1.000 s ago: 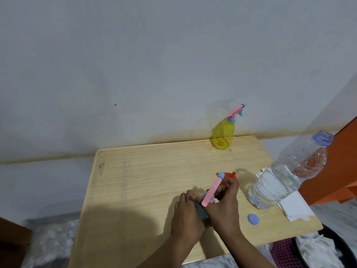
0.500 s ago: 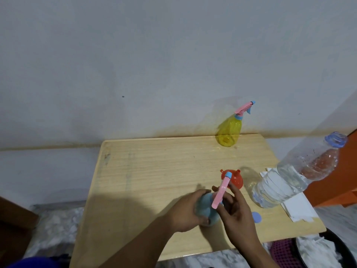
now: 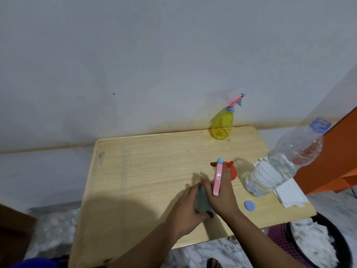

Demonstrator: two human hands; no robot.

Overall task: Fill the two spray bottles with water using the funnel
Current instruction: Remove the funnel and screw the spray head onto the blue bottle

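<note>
A teal spray bottle [image 3: 201, 201] stands near the front of the wooden table [image 3: 146, 171], mostly hidden between my hands. My left hand [image 3: 185, 209] wraps its body. My right hand [image 3: 222, 194] grips its pink spray head [image 3: 218, 177], which has a blue nozzle tip. An orange funnel [image 3: 230, 170] lies just behind my right hand. A yellow spray bottle [image 3: 222, 122] with a pink head stands at the table's back edge by the wall. A large clear water bottle [image 3: 280, 167], uncapped and partly full, stands at the right.
A round blue cap [image 3: 249, 206] lies on the table in front of the water bottle. White paper [image 3: 287, 194] sits under and behind that bottle. A dark bin [image 3: 324, 246] with white contents stands on the floor at the lower right. An orange surface rises at the right.
My hands and the teal bottle stayed near the table's front. The pink spray head has turned and now points more straight away from me, its tip over the funnel.
</note>
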